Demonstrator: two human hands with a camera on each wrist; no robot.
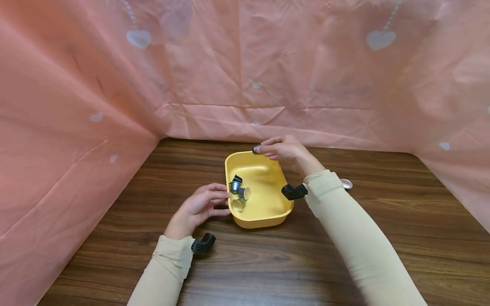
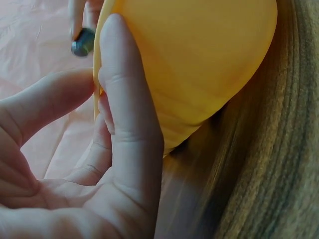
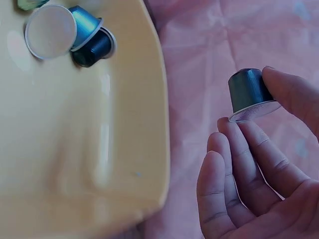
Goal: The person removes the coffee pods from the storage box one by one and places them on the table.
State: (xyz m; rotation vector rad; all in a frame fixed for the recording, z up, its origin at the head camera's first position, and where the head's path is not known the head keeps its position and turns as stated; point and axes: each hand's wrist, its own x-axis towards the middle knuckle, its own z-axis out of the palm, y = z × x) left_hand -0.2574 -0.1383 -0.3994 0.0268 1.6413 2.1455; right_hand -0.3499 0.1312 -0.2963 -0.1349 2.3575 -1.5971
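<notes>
A yellow tub [image 1: 261, 222] stands on the wooden table. My left hand [image 1: 203, 206] grips its left side, the thumb and a finger [image 2: 122, 94] on either side of the rim in the left wrist view. Above the tub's far edge my right hand [image 1: 285, 153] pinches a dark coffee capsule [image 3: 246, 89] between the thumb and fingertips, its foil lid turned down in the right wrist view. Several coffee capsules lie along the left inside of the tub: a blue one [image 1: 235, 187], a black one [image 3: 93, 49], a purple-grey one [image 1: 245, 194] and a pale gold one [image 1: 238, 205] among them.
Beyond the right sleeve [image 1: 348, 221] another capsule [image 1: 346, 183] lies on the table with its pale lid showing. Pink cloth [image 1: 245, 63] with hearts hangs behind the table and along both sides. A black wrist mount [image 1: 294, 192] overlaps the tub's right rim in the head view.
</notes>
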